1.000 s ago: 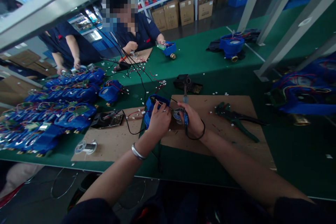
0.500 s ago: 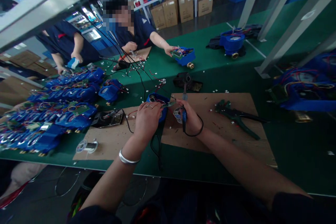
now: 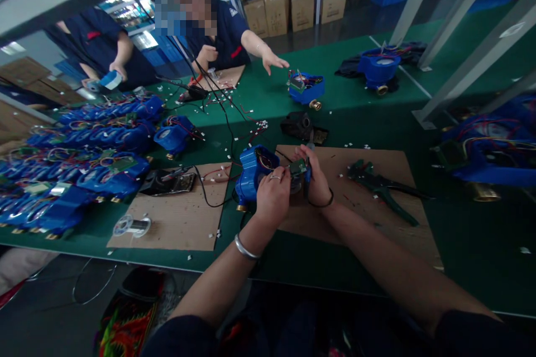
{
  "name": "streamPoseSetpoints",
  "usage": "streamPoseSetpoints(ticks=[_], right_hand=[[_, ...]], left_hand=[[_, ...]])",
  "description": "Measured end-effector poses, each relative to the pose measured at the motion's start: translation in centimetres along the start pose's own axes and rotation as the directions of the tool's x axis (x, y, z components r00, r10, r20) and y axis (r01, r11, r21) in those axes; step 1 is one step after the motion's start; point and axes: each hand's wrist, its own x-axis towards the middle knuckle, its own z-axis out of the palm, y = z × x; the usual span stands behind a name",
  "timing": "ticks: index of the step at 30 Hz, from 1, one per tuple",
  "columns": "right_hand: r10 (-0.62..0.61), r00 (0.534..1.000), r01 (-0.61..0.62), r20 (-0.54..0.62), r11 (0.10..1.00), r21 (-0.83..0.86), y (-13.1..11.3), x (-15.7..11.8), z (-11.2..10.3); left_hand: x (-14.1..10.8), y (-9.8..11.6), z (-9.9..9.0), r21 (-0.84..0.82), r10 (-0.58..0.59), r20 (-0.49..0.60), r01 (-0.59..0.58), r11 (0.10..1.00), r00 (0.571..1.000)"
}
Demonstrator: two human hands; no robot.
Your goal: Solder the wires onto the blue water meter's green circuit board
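Observation:
My left hand (image 3: 273, 194), with a ring and a silver bangle, pinches a small green circuit board (image 3: 298, 166) in front of me. Just left of those fingers sits an open blue meter housing (image 3: 248, 174) with wires inside and a brass fitting at its lower end. My right hand (image 3: 319, 181) is closed round a soldering iron (image 3: 308, 172), whose black cord loops by the wrist. The iron's tip is hard to make out. Both hands meet at the board, over the edge of the right cardboard sheet (image 3: 355, 234).
Green wire strippers (image 3: 381, 187) lie on the right sheet. A black iron stand (image 3: 295, 125) is behind my hands. At left are a solder spool (image 3: 133, 226) and rows of blue meters (image 3: 113, 173). Across the table, a co-worker's hand (image 3: 272, 60) extends near another meter (image 3: 307, 88).
My left hand has moved right with the board, exposing more of the blue housing, which now sits tilted differently. The co-worker's hand has come off the far meter. The view has shifted slightly.

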Motion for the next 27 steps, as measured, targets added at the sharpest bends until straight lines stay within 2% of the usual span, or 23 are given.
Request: streamPoseSetpoints(ticks=[6, 11, 13, 16, 19, 21, 23, 24, 25, 27], right_hand=[[-0.058, 0.994, 0.055, -0.090, 0.998, -0.030, -0.1, 0.2, -0.5], [-0.102, 0.992, 0.118, 0.067, 0.943, -0.312, -1.5, -0.4, 0.7], [-0.102, 0.988, 0.141, 0.117, 0.906, -0.398, -1.9, -0.5, 0.9], [-0.094, 0.985, 0.148, 0.146, 0.892, -0.427, -1.8, -0.6, 0.9], [-0.090, 0.984, 0.148, 0.156, 0.897, -0.416, -1.3, -0.5, 0.8], [-0.108, 0.983, 0.160, 0.149, 0.898, -0.409, -1.0, -0.5, 0.9], [-0.122, 0.983, 0.169, 0.138, 0.899, -0.404, -0.8, -0.6, 0.9], [-0.122, 0.983, 0.168, 0.137, 0.900, -0.403, -0.7, -0.6, 1.0], [-0.120, 0.983, 0.166, 0.138, 0.901, -0.400, -0.7, -0.6, 1.0], [-0.119, 0.983, 0.166, 0.143, 0.906, -0.390, -0.7, -0.7, 1.0]], left_hand=[[-0.9, -1.0, 1.1, -0.014, -0.023, 0.008, 0.024, 1.000, 1.000], [-0.8, -1.7, 1.4, -0.006, -0.052, 0.007, 0.052, 0.999, 0.999], [-0.8, -1.6, 1.0, -0.016, -0.045, 0.009, 0.045, 0.999, 0.999], [-1.0, -1.7, -0.4, -0.058, 0.016, 0.002, -0.016, 0.998, 1.000], [-1.3, -2.8, -1.9, -0.096, 0.042, -0.111, -0.052, 0.994, 0.993], [-1.3, -4.4, -2.4, -0.128, -0.088, -0.208, 0.062, 0.990, 0.974], [-1.1, -6.5, -2.2, -0.217, -0.334, -0.228, 0.287, 0.933, 0.914], [-0.9, -7.5, -2.0, -0.283, -0.463, -0.178, 0.405, 0.869, 0.868], [-0.7, -8.5, -1.6, -0.358, -0.561, -0.083, 0.501, 0.788, 0.824], [-0.4, -9.9, -1.1, -0.498, -0.632, 0.159, 0.614, 0.612, 0.759]])
